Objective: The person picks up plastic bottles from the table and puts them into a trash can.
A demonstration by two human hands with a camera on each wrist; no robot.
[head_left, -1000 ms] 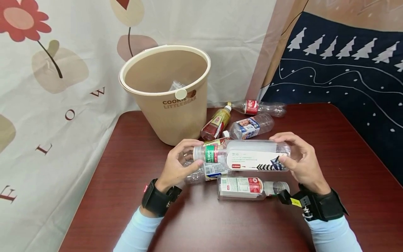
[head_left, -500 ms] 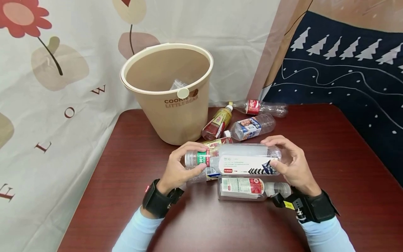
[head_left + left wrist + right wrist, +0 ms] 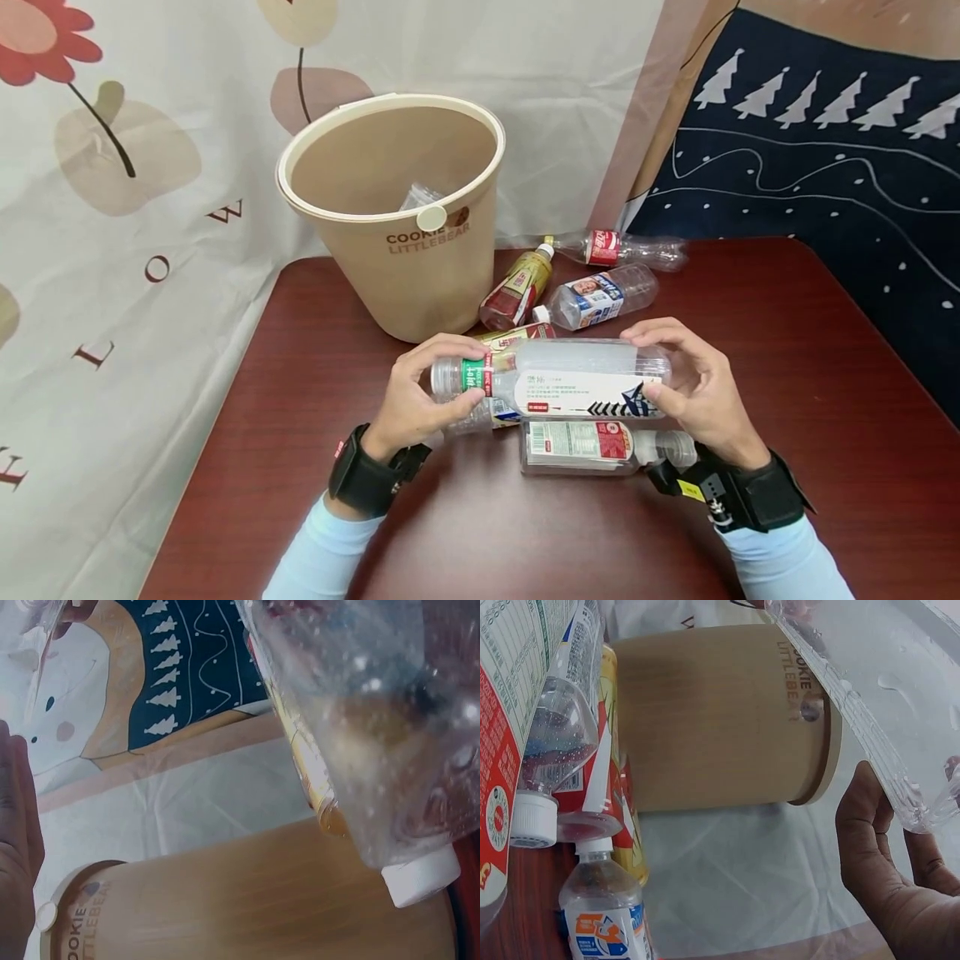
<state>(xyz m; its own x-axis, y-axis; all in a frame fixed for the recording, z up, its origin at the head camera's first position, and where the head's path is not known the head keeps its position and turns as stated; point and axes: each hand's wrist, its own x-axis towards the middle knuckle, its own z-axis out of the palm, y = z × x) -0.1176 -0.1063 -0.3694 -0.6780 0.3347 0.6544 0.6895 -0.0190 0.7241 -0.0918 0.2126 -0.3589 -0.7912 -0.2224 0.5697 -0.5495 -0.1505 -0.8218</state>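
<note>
A clear plastic bottle (image 3: 577,375) with a white label and a green-and-red neck band lies sideways between both hands, above the other bottles. My left hand (image 3: 416,387) grips its neck, thumb below and fingers above, with the capped end reaching into the palm. At the base, my right hand (image 3: 697,387) holds it between thumb and fingers. In the right wrist view, the right hand (image 3: 892,877) is at the bottle's base corner. Just below it on the table lies another bottle (image 3: 577,446) with a white-and-red label. A blue-labelled bottle (image 3: 504,412) is partly hidden behind the held one.
A tall beige bucket (image 3: 390,275) stands at the back left, with clear plastic (image 3: 420,197) inside. Right of it lie a yellow-and-red labelled bottle (image 3: 517,287), a bottle with a blue-and-white label (image 3: 600,298) and a red-labelled bottle (image 3: 622,250). Cloths hang behind the table (image 3: 247,400).
The held bottle has shifted left with my right hand, so its neck sits deeper in my left hand's grip. Between the last two frames the hands barely moved.
</note>
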